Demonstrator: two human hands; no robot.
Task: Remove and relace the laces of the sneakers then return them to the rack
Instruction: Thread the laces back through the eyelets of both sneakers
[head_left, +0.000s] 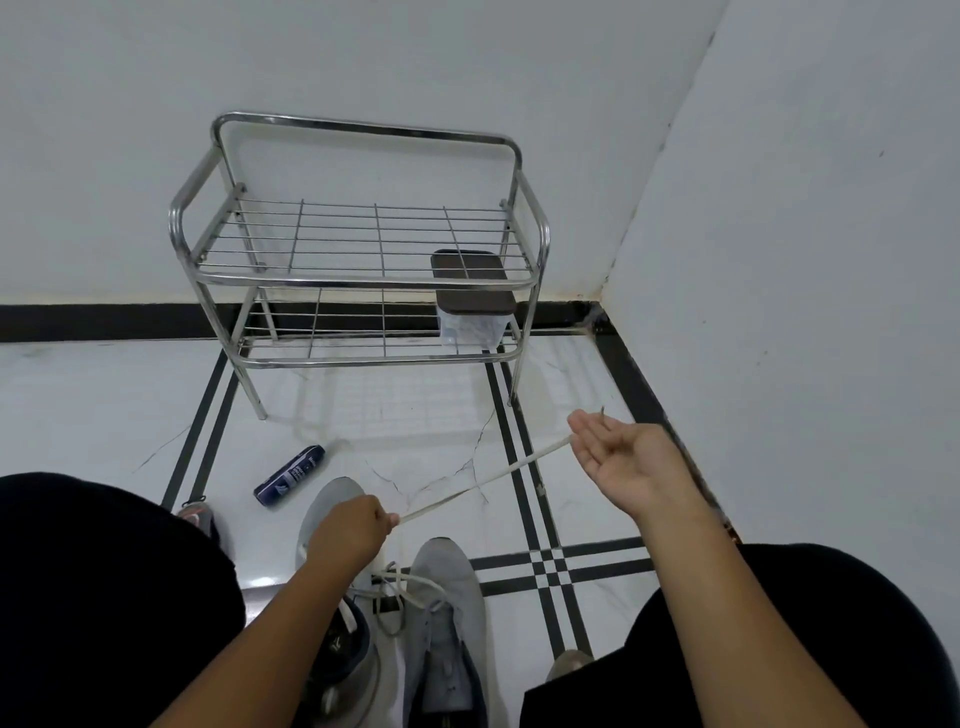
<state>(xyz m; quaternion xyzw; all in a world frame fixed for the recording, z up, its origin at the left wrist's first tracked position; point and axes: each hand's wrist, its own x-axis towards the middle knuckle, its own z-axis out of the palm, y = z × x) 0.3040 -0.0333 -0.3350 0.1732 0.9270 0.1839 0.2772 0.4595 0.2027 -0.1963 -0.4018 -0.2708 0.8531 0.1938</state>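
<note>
Two grey sneakers stand on the tiled floor between my knees. The left sneaker is partly under my left hand; the right sneaker still carries white lacing over its tongue. A white lace is stretched taut between my hands. My left hand grips one end just above the left sneaker. My right hand is raised palm-up to the right and holds the other end between its fingers, with the dark tip sticking out past them. The metal shoe rack stands ahead against the wall.
A clear box with a dark lid sits on the rack's lower shelf at the right. A dark blue can lies on the floor left of the sneakers. Another shoe's toe peeks out by my left knee. Walls meet at the right corner.
</note>
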